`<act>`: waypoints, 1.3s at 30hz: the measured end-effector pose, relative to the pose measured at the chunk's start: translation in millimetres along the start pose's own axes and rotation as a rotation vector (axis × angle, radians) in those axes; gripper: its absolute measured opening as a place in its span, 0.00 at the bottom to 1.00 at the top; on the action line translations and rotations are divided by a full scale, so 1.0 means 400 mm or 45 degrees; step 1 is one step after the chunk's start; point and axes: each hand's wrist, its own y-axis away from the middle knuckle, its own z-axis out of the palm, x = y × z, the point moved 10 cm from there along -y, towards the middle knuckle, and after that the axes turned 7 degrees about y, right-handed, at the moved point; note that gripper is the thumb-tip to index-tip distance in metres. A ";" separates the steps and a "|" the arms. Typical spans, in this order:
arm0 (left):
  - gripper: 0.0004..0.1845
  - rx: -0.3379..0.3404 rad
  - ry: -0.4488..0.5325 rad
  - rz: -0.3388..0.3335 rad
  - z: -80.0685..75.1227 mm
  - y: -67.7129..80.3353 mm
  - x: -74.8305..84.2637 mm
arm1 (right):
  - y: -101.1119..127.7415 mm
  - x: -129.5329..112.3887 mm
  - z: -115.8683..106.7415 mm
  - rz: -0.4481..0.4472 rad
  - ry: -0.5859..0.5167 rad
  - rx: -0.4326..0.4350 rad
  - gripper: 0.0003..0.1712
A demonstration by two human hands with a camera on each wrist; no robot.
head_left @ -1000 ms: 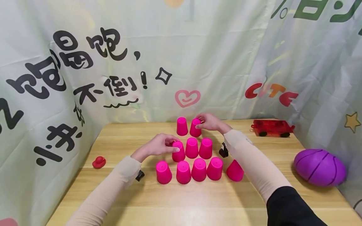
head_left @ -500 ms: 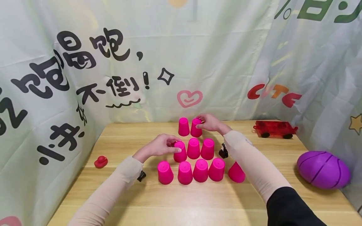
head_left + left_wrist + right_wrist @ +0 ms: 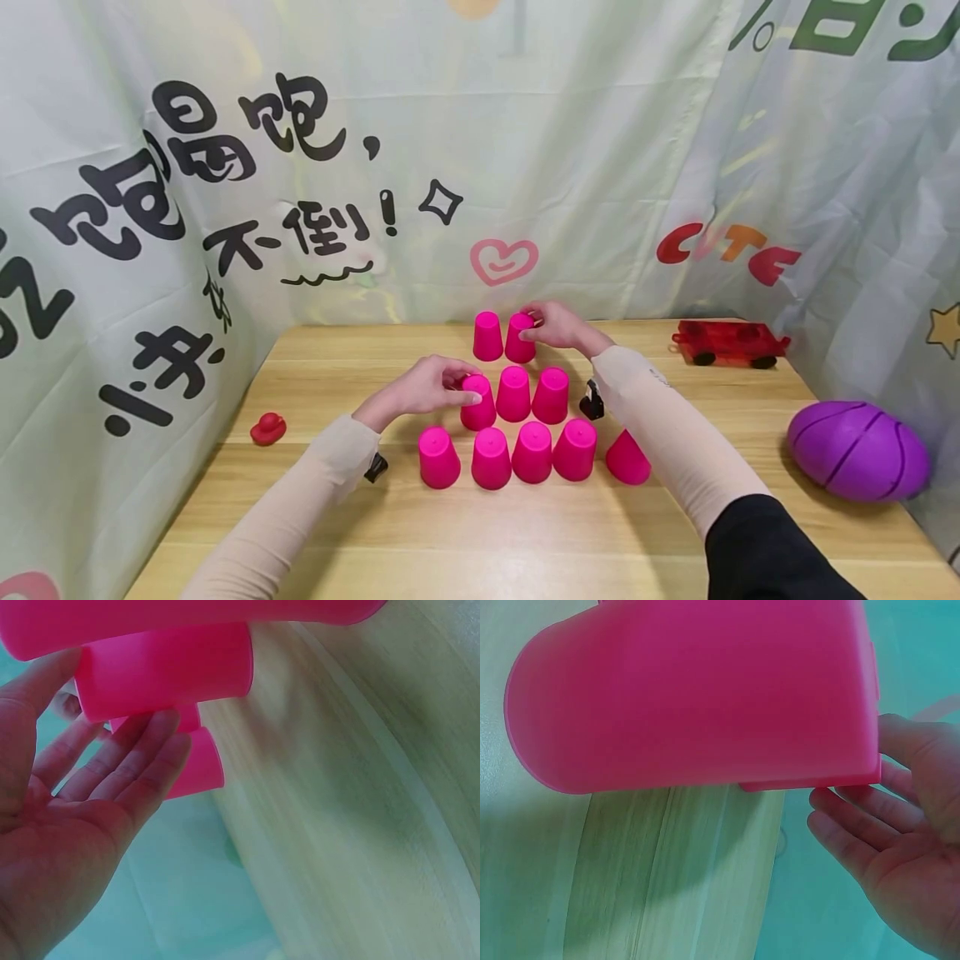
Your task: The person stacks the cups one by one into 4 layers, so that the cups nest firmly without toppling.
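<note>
Pink cups stand upside down in rows on the wooden table. My left hand (image 3: 429, 385) grips the leftmost cup (image 3: 480, 407) of the middle row, thumb on its near side. At the back row's right cup (image 3: 519, 342), my right hand (image 3: 557, 325) has thumb and fingers around the upper part. Beside that one is another back cup (image 3: 487, 337). Two more middle cups (image 3: 513, 395) stand right of the left-held one. In the left wrist view, fingers reach along the held cup (image 3: 165, 667). A nearer cup (image 3: 697, 697) hides most of the right-held cup in the right wrist view.
Several cups (image 3: 491, 460) form the front row, the rightmost cup (image 3: 628, 460) partly behind the right sleeve. A small red hat-shaped toy (image 3: 268, 429) lies left. Right are a red toy car (image 3: 731, 343) and a purple ball (image 3: 858, 452). A printed curtain (image 3: 585, 167) borders the table.
The head view has shifted slightly, moving the whole scene a little right in the picture. Both hands keep to the same cups, which stand in the same rows.
</note>
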 end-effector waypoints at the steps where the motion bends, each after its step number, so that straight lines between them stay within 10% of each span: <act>1: 0.25 0.000 -0.003 0.000 0.001 0.000 0.000 | 0.001 0.001 0.000 0.003 -0.001 0.000 0.28; 24: 0.25 0.100 -0.043 -0.039 -0.022 0.007 -0.019 | 0.149 -0.044 -0.110 -0.121 0.060 0.018 0.28; 39: 0.24 0.225 -0.069 -0.056 -0.071 0.008 -0.052 | 0.254 -0.046 -0.037 -0.130 0.067 -0.127 0.31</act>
